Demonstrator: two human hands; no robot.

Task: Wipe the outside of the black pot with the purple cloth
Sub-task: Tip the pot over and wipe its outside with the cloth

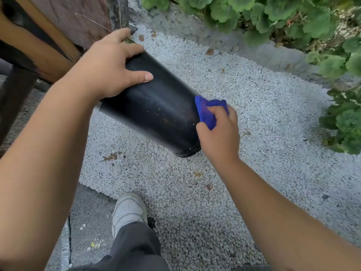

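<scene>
A black plastic pot (pixel 156 110) is held in the air on its side, its base pointing right and down, with dusty specks on its wall. My left hand (pixel 109 69) grips it at the rim end, thumb laid across the side. My right hand (pixel 218 132) holds a bunched purple-blue cloth (pixel 207 112) pressed against the pot's base end at the right. The pot's opening is hidden behind my left hand.
White gravel (pixel 254 133) covers the ground below. Green leafy plants (pixel 293 16) line the top and right. A wooden post and dark panel (pixel 39 45) stand at the left. My white shoe (pixel 129 210) and dark trouser leg are at the bottom, on a concrete strip.
</scene>
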